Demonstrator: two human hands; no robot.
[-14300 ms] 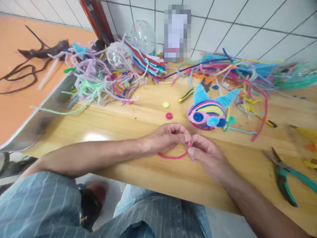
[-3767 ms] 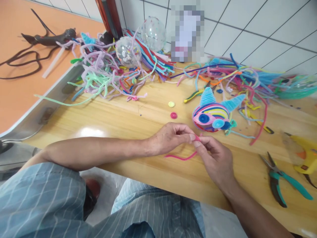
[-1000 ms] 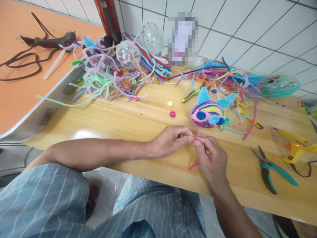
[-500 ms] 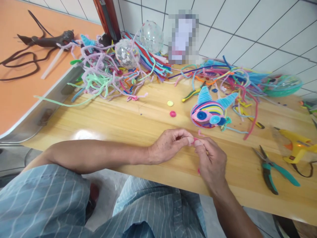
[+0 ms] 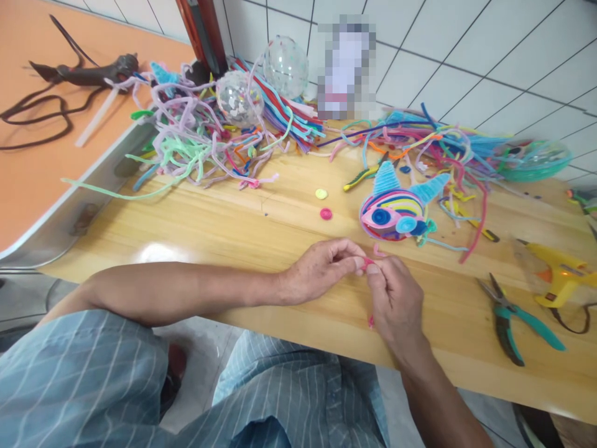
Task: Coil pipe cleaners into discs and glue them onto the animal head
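Note:
Between the fingertips of my left hand (image 5: 321, 269) and my right hand (image 5: 396, 295) is a small pink pipe cleaner (image 5: 368, 262), pinched from both sides; most of it is hidden by the fingers. Just beyond the hands sits a striped pipe-cleaner figure (image 5: 394, 208) with two light-blue pointed ears and blue coiled discs on its front. A short pink piece (image 5: 379, 250) lies between it and my fingers. Left of the figure rest a red coil (image 5: 325, 214) and a yellow coil (image 5: 321, 194). Another pink bit (image 5: 371, 321) shows beside my right wrist.
Teal-handled pliers (image 5: 508, 317) and a yellow glue gun (image 5: 557, 267) lie at the right. Tangled pipe cleaners (image 5: 186, 143) and clear balls (image 5: 285, 66) stand at the back left, more pipe cleaners (image 5: 466, 146) along the wall. A dark glue gun (image 5: 100, 73) lies on the orange surface.
My right hand has shifted very slightly left, and a little more of the pink pipe cleaner shows between the fingertips. Nothing else on the table has moved.

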